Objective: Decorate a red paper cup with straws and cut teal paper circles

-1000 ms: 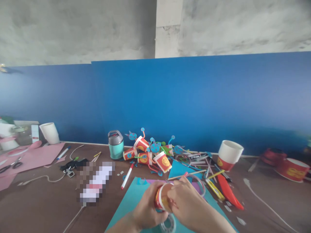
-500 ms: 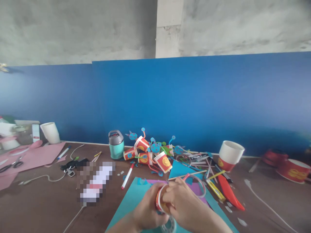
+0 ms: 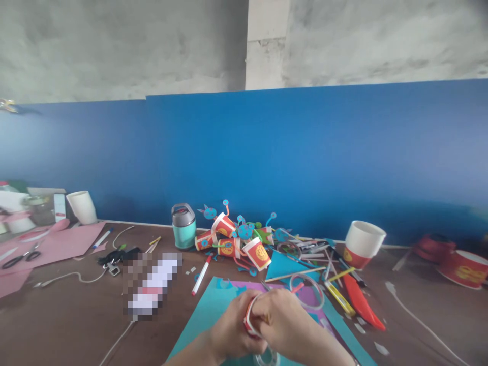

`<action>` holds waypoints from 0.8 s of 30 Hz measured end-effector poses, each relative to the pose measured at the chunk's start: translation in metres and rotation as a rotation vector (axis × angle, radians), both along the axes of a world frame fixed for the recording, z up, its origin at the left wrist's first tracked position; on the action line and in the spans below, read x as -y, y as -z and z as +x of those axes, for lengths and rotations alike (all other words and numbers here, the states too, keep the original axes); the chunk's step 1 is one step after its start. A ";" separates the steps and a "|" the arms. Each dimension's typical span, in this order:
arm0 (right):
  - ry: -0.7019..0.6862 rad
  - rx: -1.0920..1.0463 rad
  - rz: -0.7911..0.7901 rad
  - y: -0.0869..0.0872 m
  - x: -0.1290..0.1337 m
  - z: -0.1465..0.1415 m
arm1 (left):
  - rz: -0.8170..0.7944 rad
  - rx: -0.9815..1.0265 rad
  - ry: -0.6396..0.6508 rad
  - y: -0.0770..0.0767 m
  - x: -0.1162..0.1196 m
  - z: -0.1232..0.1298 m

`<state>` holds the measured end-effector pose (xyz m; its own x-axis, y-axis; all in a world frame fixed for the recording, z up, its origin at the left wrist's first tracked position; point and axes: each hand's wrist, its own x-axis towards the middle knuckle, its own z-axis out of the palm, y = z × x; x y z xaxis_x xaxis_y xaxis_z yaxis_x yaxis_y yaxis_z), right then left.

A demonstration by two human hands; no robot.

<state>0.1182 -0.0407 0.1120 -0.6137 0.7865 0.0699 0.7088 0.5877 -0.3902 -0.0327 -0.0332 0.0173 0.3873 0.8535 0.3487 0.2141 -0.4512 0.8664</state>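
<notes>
A red and white paper cup [image 3: 249, 321] is held over the teal sheet [image 3: 202, 315], its open end facing right. My left hand [image 3: 233, 325] wraps round the cup's outside from the left. The curled fingers of my right hand [image 3: 280, 317] reach into the cup's mouth; whatever they pinch is hidden. Just below the hands lies a roll of clear tape [image 3: 267, 357]. Behind them, a larger clear tape roll [image 3: 307, 291] rests on purple paper.
Decorated red cups [image 3: 257, 254] are piled at the back centre, beside a teal flask [image 3: 184, 227]. A yellow cutter [image 3: 339, 297], red piece [image 3: 361, 302] and stacked cups [image 3: 363, 244] lie right; scissors [image 3: 23, 258] on pink paper lie left.
My right hand has turned and its fingers have gone deeper into the cup, covering more of its opening. The view has shifted slightly.
</notes>
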 end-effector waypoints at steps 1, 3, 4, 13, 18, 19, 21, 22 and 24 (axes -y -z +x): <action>-0.001 -0.018 -0.010 0.000 0.000 0.000 | -0.014 -0.004 0.000 0.000 0.000 0.000; -0.003 -0.065 -0.024 0.001 0.000 0.000 | -0.021 -0.015 0.003 0.001 0.000 -0.001; 0.001 -0.086 -0.030 0.001 0.000 0.000 | -0.014 -0.022 0.001 0.002 -0.001 -0.001; 0.086 -0.098 -0.112 0.007 -0.001 -0.009 | 0.028 -0.041 -0.035 0.010 -0.004 -0.002; 0.077 -0.025 -0.104 0.004 0.000 -0.011 | 0.017 -0.033 -0.043 0.004 -0.003 -0.001; 0.078 -0.007 -0.091 0.001 0.000 -0.010 | 0.012 -0.020 -0.045 0.003 -0.003 0.000; 0.081 0.023 -0.052 -0.004 0.002 -0.007 | 0.012 0.005 -0.055 0.000 -0.002 0.001; 0.084 0.036 -0.034 -0.005 0.003 -0.005 | 0.025 0.008 -0.060 0.000 -0.002 0.002; 0.079 0.058 -0.020 -0.007 0.005 -0.001 | 0.063 -0.011 -0.070 0.000 -0.001 0.003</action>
<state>0.1168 -0.0459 0.1190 -0.5523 0.8334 0.0198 0.7743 0.5217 -0.3581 -0.0294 -0.0323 0.0173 0.3313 0.8552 0.3986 0.2562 -0.4881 0.8343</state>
